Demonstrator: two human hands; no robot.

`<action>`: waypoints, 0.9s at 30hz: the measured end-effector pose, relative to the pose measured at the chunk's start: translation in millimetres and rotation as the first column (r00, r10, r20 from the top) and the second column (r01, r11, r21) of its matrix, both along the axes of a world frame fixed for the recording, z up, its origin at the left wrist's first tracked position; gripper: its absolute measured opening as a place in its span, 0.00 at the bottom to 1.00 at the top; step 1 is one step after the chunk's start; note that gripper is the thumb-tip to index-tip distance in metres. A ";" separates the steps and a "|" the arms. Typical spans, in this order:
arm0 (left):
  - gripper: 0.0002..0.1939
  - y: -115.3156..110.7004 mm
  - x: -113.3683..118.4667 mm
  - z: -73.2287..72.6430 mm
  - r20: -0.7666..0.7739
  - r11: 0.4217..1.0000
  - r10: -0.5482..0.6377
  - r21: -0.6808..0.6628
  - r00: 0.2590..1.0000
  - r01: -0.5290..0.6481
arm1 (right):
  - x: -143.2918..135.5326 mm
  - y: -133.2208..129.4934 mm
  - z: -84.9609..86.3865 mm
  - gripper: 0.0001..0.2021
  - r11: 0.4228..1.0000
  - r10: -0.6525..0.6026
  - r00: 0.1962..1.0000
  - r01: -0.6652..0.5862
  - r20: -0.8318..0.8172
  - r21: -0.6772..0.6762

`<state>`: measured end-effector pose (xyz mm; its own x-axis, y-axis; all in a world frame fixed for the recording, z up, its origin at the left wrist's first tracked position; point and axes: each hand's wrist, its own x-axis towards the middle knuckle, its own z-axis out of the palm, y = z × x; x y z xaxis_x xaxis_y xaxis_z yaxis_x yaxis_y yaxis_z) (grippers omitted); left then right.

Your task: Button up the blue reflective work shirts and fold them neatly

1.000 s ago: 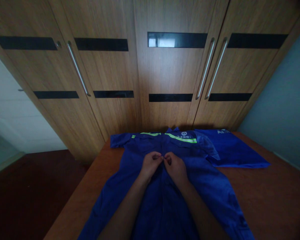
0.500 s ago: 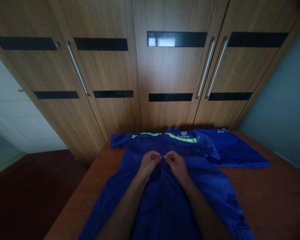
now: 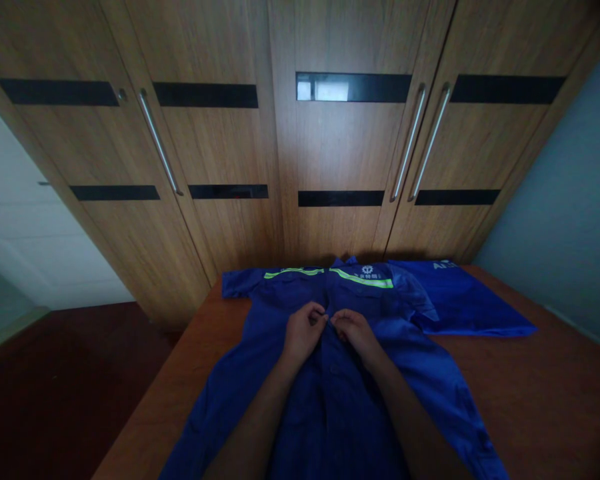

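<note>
A dark blue garment (image 3: 280,320) with yellow-green reflective stripes and a white chest logo lies front up on the brown table (image 3: 190,373). Over its middle front strip, my left hand (image 3: 305,330) pinches the cloth between thumb and fingers. Just to the right, my right hand (image 3: 354,332) also has its fingertips closed on the garment's front edge. The fingertips of both hands nearly meet. Whatever small part lies between them is too dark to make out.
A blue bag-like item (image 3: 470,303) with white letters lies at the right, partly under the sleeve. Wooden wardrobe doors (image 3: 345,147) with metal handles rise behind the table. A white door (image 3: 55,247) stands at the left.
Both hands stay at the front strip, with small shifts of the fingers; the fingertips are slightly closer together. The view has tilted slightly.
</note>
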<state>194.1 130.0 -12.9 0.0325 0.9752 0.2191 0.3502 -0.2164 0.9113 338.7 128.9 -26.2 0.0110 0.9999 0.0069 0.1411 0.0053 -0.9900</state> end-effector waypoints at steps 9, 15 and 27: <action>0.06 -8.3 0.2 1.3 -0.291 0.994 -0.019 0.096 0.957 0.048 | -2.8 26.1 0.5 0.09 0.967 -0.211 0.949 0.167 0.235 0.192; 0.10 5.4 -2.5 22.8 -0.349 0.990 0.079 0.141 0.934 -0.031 | -7.0 59.5 -10.8 0.05 0.966 -0.165 0.977 0.132 0.137 0.221; 0.04 75.1 12.2 9.1 -0.583 0.998 0.059 0.026 0.811 -0.054 | 4.2 60.2 -20.8 0.13 0.963 -0.114 0.950 0.177 -0.289 0.201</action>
